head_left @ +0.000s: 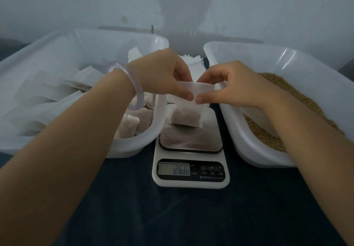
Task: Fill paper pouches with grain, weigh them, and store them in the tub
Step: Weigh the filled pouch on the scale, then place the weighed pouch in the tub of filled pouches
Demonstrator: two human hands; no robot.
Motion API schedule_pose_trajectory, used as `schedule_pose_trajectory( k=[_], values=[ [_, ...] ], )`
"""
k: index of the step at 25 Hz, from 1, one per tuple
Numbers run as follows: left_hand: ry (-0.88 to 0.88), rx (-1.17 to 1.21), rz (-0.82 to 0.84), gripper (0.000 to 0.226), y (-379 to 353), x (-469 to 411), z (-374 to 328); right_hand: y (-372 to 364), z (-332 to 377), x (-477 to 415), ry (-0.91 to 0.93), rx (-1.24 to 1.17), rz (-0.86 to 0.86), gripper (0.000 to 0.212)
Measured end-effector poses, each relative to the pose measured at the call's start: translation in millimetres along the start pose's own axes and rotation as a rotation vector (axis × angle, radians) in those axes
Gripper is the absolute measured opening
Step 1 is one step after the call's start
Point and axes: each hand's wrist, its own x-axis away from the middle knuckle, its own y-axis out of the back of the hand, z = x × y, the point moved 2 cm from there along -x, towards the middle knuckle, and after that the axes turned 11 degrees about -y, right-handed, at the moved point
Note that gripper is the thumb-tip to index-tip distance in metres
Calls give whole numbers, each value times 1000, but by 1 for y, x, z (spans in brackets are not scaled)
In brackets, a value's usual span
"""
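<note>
1. Dark bench (134,217) fills the bottom of the frame.
2. Scale (191,180) sits at lower centre; its display reads 26.6.
3. Pouch (188,113), part full, stands on the scale's plate at centre frame.
4. Left grip (159,73) and right grip (233,85) each pinch the pouch's top edge, clamped on the paper.
5. Left tub (134,146) holds filled pouches (130,125); right tub (235,134) holds grain (298,96).
6. Empty pouches (191,60) lie behind the grips, between the tubs.

Two tubs stood out there, left tub (57,50) and right tub (277,62); one scale (191,182), one pouch (186,115) on it, and one bracelet (117,65).
</note>
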Motion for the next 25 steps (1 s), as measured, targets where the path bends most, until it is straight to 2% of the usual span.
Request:
schedule_pose_trajectory(
  k=[3,6,8,11,13,16,17,19,21,23,25],
  values=[
    [-10,-4,3,13,0,0,1,-2,0,0,-12,-3,9,28],
    [-13,4,12,13,0,-1,0,-2,-1,-2,-4,93,-6,13],
    [-6,-33,42,16,-3,-1,-1,-4,2,-2,58,112,-64,12],
    [-4,-82,39,13,-4,-3,-1,-5,8,2,163,-20,-221,14],
    [15,-106,-207,16,9,-3,3,-4,10,3,174,-144,-325,11],
    [123,-216,-784,27,42,8,17,1,6,1,107,-232,-403,10],
    [195,-247,-871,32,50,12,24,2,4,1,92,-222,-405,10],
    [397,-295,-828,36,54,14,41,1,3,-1,87,-186,-387,11],
    [550,-238,-655,25,48,13,56,-1,4,-2,99,-160,-364,14],
    [634,-124,-489,17,38,11,67,-2,4,-3,105,-144,-355,15],
    [692,-173,-312,24,34,13,77,-2,1,-3,96,-134,-348,13]
  ],
)
